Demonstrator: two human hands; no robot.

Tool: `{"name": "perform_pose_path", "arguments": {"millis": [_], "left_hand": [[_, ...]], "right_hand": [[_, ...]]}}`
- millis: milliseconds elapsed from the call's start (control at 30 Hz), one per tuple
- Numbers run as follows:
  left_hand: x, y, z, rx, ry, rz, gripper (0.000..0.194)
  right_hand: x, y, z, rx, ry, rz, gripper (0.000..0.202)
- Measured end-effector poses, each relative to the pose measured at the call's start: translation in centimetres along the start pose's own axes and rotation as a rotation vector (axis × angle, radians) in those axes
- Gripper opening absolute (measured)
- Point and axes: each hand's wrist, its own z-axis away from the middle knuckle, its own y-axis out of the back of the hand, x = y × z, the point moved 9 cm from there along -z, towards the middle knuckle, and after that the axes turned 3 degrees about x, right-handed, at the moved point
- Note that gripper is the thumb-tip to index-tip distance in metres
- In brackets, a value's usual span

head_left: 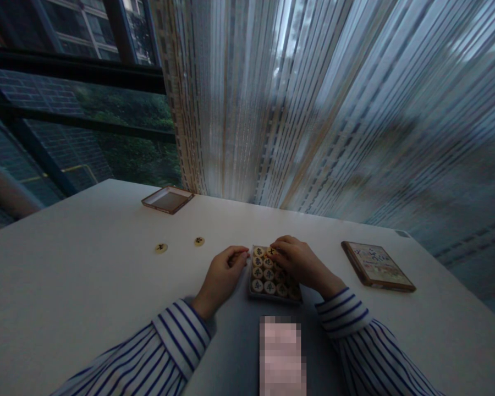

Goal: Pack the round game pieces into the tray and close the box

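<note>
- On the far left part of the white counter (86,286), we see a shallow open lid (168,199) near the edge by the window (124,137), its hollow side up.
- Nearer to us lie two loose discs, the left disc (161,248) and the right disc (199,241), apart from each other, each with a dark mark.
- Our left hand (220,275) is just beside the tray's left wall, fingers curled and thumb near the fingertips; we cannot tell whether its grip has anything inside.
- The tray (274,300) sits in front of us, with marked discs in close rows; our right hand hides part of them.
- Below it is a pink item (282,357), too blurred to name.
- Our right hand (301,261) reaches over the tray, its grip seemingly pinching a pale disc (271,251) in the farthest row. We judge the step to be seating that disc; the next move calls for lining it up level with its neighbours, then letting go without nudging them.
- Farther right lies a flat box (379,265), its printed face up.
</note>
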Motion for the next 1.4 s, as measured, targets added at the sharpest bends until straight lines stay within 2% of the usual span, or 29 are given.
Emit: {"name": "perform_pose_path", "arguments": {"millis": [333, 633, 1400], "left_hand": [[0.02, -0.12, -0.03, -0.008, -0.004, -0.031, 0.022], [-0.12, -0.09, -0.01, -0.014, -0.013, -0.045, 0.021], [0.18, -0.39, 0.02, -0.038, -0.071, -0.082, 0.018]], "right_hand": [[0.04, -0.17, -0.05, -0.040, -0.016, 0.010, 0.028], [-0.15, 0.63, 0.04, -0.003, 0.010, 0.042, 0.024], [-0.20, 0.02, 0.00, -0.043, -0.024, 0.073, 0.026]]}}
